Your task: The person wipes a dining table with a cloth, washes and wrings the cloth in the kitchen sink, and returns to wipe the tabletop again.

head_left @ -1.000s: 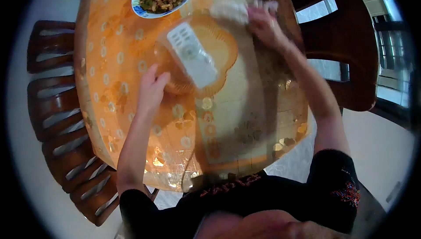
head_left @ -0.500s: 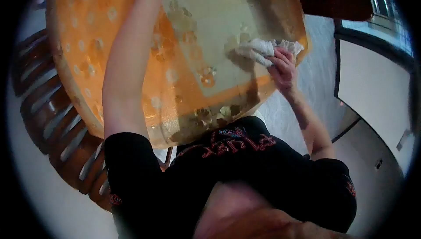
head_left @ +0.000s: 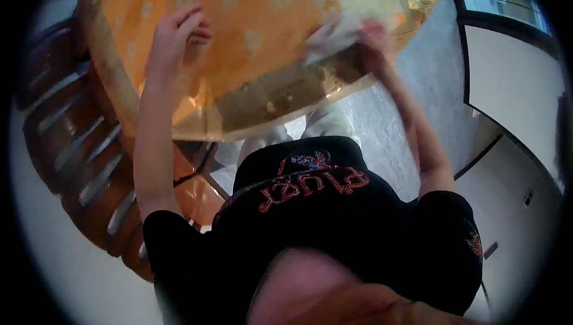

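My left hand (head_left: 179,35) hovers over the orange patterned tablecloth (head_left: 239,56), its fingers loosely bent and apart, holding nothing. On the right, my right hand (head_left: 375,45) is closed on a crumpled white cloth (head_left: 334,35). Both the hand and the cloth are smeared by motion. They are over the table's near right part, close to the tablecloth's clear, shiny border (head_left: 286,95). A reflection of light shows on the covering below my left hand.
Brown wooden chairs (head_left: 77,152) with slatted backs stand along the table's left side. My legs (head_left: 328,123) are just in front of the table's near edge. Pale grey floor (head_left: 388,122) lies to the right, with a white dark-edged panel (head_left: 513,74) beyond it.
My left hand has drawn back from the far side of the table toward me. The right hand and cloth have moved slightly left and up in view. More room shows between my body and the table.
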Available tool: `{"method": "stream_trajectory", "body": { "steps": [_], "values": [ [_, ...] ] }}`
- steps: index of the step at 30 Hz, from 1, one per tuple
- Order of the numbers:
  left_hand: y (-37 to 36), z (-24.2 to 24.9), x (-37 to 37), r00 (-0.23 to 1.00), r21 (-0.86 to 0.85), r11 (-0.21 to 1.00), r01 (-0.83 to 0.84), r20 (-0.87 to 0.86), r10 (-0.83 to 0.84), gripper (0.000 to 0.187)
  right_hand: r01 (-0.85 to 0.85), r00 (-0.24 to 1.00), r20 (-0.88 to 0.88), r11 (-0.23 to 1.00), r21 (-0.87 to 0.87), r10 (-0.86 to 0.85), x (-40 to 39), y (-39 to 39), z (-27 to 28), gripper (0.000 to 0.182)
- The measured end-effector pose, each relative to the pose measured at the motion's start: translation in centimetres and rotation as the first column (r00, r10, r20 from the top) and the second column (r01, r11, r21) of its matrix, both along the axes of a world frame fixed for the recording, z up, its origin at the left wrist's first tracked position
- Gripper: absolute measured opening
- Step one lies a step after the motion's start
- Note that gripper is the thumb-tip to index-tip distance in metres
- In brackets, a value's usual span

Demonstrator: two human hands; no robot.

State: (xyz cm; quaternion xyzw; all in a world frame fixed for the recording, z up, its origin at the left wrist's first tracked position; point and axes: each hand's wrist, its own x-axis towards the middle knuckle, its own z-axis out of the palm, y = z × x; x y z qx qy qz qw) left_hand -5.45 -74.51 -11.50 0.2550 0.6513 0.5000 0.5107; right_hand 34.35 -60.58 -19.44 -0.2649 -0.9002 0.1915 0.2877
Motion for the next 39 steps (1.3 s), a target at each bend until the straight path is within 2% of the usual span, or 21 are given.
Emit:
{"method": "stream_trajectory", "body": {
  "steps": [2,5,7,9,10,11,12,14,16,18,23,24,25,26,28,29,32,33,36,38,39],
  "values": [
    [-5.3,0.3,-0.3,0.995,-0.056,0.995,-0.088,0.039,0.090,0.034,0.213,0.977,-0.014,0.977,-0.014,-0.213,2.1,4.9,2.0,0.010],
    [-11.9,1.4,0.4,0.981,-0.240,0.957,-0.161,0.070,0.183,0.034,0.391,0.920,0.000,0.919,0.051,-0.391,2.7,7.6,2.4,0.009],
    [-15.7,1.6,2.3,0.965,-0.271,0.956,-0.113,0.198,0.170,0.033,0.502,0.855,0.151,0.865,-0.006,-0.496,1.2,4.7,3.4,0.010],
    [-17.5,1.8,5.0,0.958,-0.269,0.959,0.090,0.286,-0.010,0.032,0.363,0.925,0.063,0.921,0.146,-0.374,-2.0,-0.8,3.5,0.006],
    [-18.0,1.5,6.4,0.936,-0.281,0.940,0.191,0.342,-0.088,0.032,0.463,0.876,0.127,0.885,0.046,-0.465,-2.8,-3.4,1.1,0.006],
    [-18.5,1.3,7.7,0.905,-0.290,0.913,0.286,0.394,-0.159,0.032,0.283,0.954,0.088,0.958,0.055,-0.287,-5.1,-6.9,3.0,0.005],
    [-19.1,1.2,8.7,0.876,-0.281,0.905,0.320,0.452,-0.169,0.032,0.099,0.980,0.180,0.994,-0.053,-0.088,-5.9,-9.3,2.4,0.018],
    [-20.3,0.8,10.0,0.810,-0.252,0.889,0.382,0.555,-0.190,0.033,0.129,0.987,-0.093,0.991,-0.036,-0.131,-10.0,-15.5,0.7,0.027],
    [-22.0,-0.6,10.3,0.823,-0.263,0.887,0.380,0.533,-0.194,0.032,-0.046,0.987,0.149,0.997,-0.062,0.055,-13.2,-19.0,4.0,0.025],
    [-23.1,-1.4,10.1,0.848,-0.301,0.875,0.380,0.491,-0.199,0.032,-0.200,0.968,0.122,0.969,-0.143,0.218,-15.6,-21.3,4.4,0.025],
    [-23.4,-1.2,9.5,0.909,-0.438,0.846,0.305,0.398,-0.122,0.032,-0.322,0.933,0.018,0.855,-0.407,0.360,-19.8,-21.9,5.1,0.016],
    [-23.3,-1.3,9.3,0.906,-0.428,0.850,0.308,0.405,-0.125,0.031,-0.174,0.957,0.024,0.640,-0.748,0.289,-20.0,-20.6,6.5,0.018],
    [-23.1,-1.5,9.2,0.901,-0.414,0.855,0.312,0.414,-0.129,0.031,-0.007,0.972,0.065,0.304,-0.953,0.227,-20.2,-18.7,8.9,0.020],
    [-22.9,-1.6,9.3,0.896,-0.397,0.861,0.319,0.423,-0.136,0.031,0.149,0.975,0.130,-0.092,-0.985,0.183,-19.9,-17.4,10.1,0.022],
    [-21.4,-0.6,9.5,0.867,-0.320,0.868,0.380,0.449,-0.214,0.030,-0.126,0.989,-0.073,-0.454,-0.882,-0.132,-18.0,-15.0,8.6,0.028],
    [-20.2,0.0,9.6,0.848,-0.276,0.867,0.416,0.461,-0.260,0.030,-0.294,0.941,-0.126,-0.569,-0.768,-0.316,-16.9,-13.8,8.2,0.031],
    [-16.9,1.6,11.0,0.813,-0.217,0.868,0.446,0.504,-0.292,0.030,-0.524,0.851,-0.303,-0.639,-0.564,-0.430,-13.3,-10.6,9.0,0.036],
    [-15.6,2.0,11.8,0.815,-0.206,0.869,0.449,0.493,-0.304,0.030,-0.555,0.831,-0.357,-0.608,-0.568,-0.426,-12.1,-10.0,9.3,0.050],
    [-11.0,2.8,14.1,0.848,-0.176,0.890,0.420,0.424,-0.317,0.029,-0.449,0.845,-0.182,-0.482,-0.752,-0.503,-8.3,-7.4,9.8,0.048],
    [-7.6,3.1,16.4,0.895,-0.133,0.925,0.356,0.334,-0.296,0.025,-0.483,0.820,-0.175,-0.494,-0.723,-0.545,-4.8,-5.1,8.9,0.045],
    [-5.5,3.5,17.9,0.932,-0.094,0.942,0.323,0.204,-0.300,0.024,-0.504,0.805,-0.176,-0.496,-0.707,-0.566,-2.8,-3.9,8.3,0.044]
  ]
}}
